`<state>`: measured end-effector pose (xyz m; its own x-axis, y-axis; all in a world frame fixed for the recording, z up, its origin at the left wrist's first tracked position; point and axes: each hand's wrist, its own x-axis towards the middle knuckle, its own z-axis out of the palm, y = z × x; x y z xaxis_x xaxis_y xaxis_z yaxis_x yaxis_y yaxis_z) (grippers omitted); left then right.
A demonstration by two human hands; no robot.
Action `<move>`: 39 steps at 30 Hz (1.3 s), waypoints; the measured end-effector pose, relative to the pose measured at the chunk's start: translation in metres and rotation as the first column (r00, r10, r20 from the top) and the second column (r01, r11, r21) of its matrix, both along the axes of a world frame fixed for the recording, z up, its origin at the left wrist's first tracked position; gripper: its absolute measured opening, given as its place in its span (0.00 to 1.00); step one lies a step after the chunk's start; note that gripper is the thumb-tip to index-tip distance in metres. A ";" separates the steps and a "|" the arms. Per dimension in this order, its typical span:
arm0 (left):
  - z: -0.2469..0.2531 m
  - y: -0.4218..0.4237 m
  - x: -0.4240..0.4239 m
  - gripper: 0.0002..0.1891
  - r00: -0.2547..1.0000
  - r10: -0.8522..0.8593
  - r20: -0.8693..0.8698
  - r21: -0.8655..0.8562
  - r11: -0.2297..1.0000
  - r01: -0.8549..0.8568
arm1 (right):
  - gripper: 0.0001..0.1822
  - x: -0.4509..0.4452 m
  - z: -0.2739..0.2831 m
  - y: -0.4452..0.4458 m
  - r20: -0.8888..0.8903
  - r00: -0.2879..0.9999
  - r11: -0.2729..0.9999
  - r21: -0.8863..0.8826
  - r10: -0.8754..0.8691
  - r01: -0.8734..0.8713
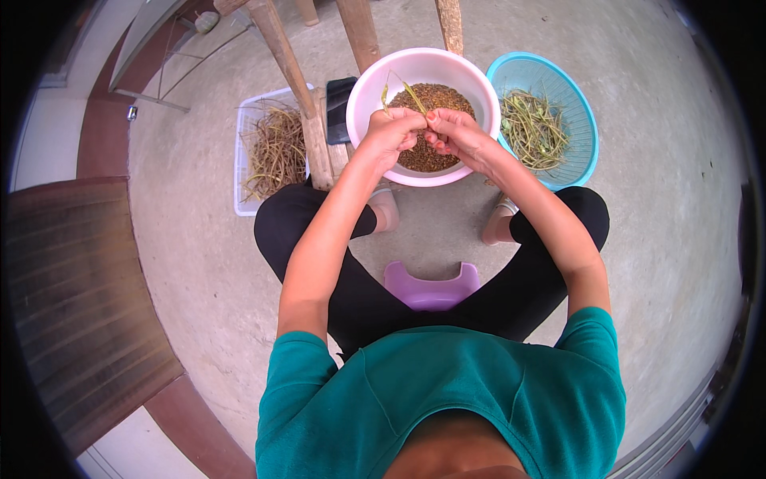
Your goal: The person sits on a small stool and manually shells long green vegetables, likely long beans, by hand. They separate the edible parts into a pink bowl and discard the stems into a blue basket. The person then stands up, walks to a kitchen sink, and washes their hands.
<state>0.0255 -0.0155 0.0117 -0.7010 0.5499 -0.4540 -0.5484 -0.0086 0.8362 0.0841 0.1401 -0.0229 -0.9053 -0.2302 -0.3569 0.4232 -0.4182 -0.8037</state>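
Observation:
Above a pink plastic basin [485,96] my left hand [392,135] and my right hand [459,136] meet, fingertips almost touching. Between them they pinch a slender yellow-green bean pod [414,99] that points up and away from me. Another thin pod [385,94] sticks up from my left hand. Small brown seeds [434,163] cover the basin's floor beneath the hands. To the right stands a blue plastic colander [583,114] holding greenish pods [535,129]. A white plastic basket [240,155] on the left contains dry brown pods or husks [276,149].
A wooden bench or stool [317,146] with upright legs [278,51] stands between basket and basin, with a dark phone-like slab [339,111] on it. A purple plastic stool [432,293] shows between my legs. A pale gourd [206,22] lies by the wall.

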 end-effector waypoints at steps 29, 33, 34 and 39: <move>-0.013 -0.003 -0.005 0.03 0.996 0.082 -0.035 -0.054 0.995 -0.084 | 0.08 0.002 0.006 -0.002 -0.041 0.999 0.991 0.126 -0.036 0.041; -0.001 0.001 0.000 0.03 0.997 -0.033 -0.076 -0.101 0.995 0.025 | 0.13 -0.003 -0.001 0.003 0.042 0.996 0.993 0.082 0.079 -0.083; -0.002 0.000 0.000 0.03 0.998 -0.038 -0.057 -0.073 0.997 0.034 | 0.13 -0.002 -0.002 0.003 0.046 0.997 0.997 0.056 0.057 -0.060; -0.008 -0.002 -0.003 0.03 0.999 -0.038 0.000 0.007 0.999 0.038 | 0.13 -0.001 0.001 -0.001 -0.016 1.000 0.974 0.225 -0.002 0.006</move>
